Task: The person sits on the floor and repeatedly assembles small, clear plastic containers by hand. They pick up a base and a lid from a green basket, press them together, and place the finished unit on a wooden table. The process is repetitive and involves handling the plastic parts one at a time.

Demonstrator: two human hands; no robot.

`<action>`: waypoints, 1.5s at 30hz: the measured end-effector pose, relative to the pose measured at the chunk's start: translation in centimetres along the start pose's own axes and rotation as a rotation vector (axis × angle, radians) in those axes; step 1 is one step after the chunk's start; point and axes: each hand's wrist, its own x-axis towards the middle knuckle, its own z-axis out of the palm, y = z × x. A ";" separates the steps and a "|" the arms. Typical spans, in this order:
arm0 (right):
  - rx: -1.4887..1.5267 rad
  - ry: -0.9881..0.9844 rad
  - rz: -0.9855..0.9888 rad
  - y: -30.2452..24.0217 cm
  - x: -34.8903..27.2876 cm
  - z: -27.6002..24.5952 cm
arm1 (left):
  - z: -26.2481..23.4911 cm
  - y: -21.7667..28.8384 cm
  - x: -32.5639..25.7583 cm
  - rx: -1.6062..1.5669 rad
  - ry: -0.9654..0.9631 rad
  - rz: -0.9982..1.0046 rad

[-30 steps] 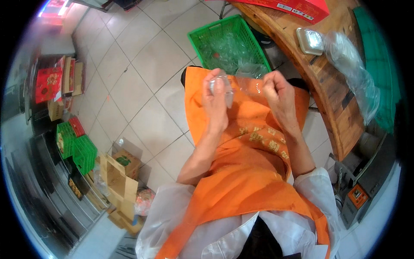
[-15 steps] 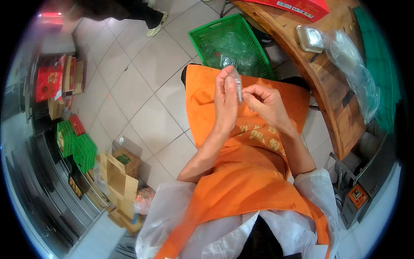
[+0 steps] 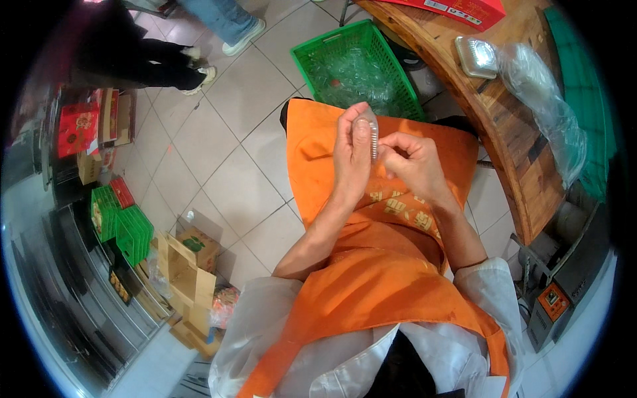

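Note:
My left hand (image 3: 352, 151) is closed around a small clear plastic container (image 3: 374, 140) with a ridged side, its thumb lying along the near face. Much of that container is hidden by the hand. Close against the ridged edge, my right hand (image 3: 417, 167) has its fingers curled and pinched together; whatever is between them is hidden. Both hands are above the orange apron (image 3: 312, 156) over my lap. Just beyond them, a green plastic crate (image 3: 406, 76) on the floor holds a heap of clear plastic containers (image 3: 358, 76).
A wooden table (image 3: 494, 126) curves along my right, bearing a clear lidded box (image 3: 476, 57), a plastic bag (image 3: 541, 99) and a red box (image 3: 474, 13). Cardboard boxes (image 3: 196, 249) and green baskets (image 3: 133, 232) stand at left. Two people's legs (image 3: 166, 63) show at far left.
My left hand and the container have shifted slightly right, and my right fingers are more curled. At far left, the dark-trousered legs have moved and a second person's jeans have come into view.

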 end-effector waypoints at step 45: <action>0.051 0.004 -0.016 0.7 0.3 0.4 | -0.1 -0.3 0.1 -0.041 0.032 -0.002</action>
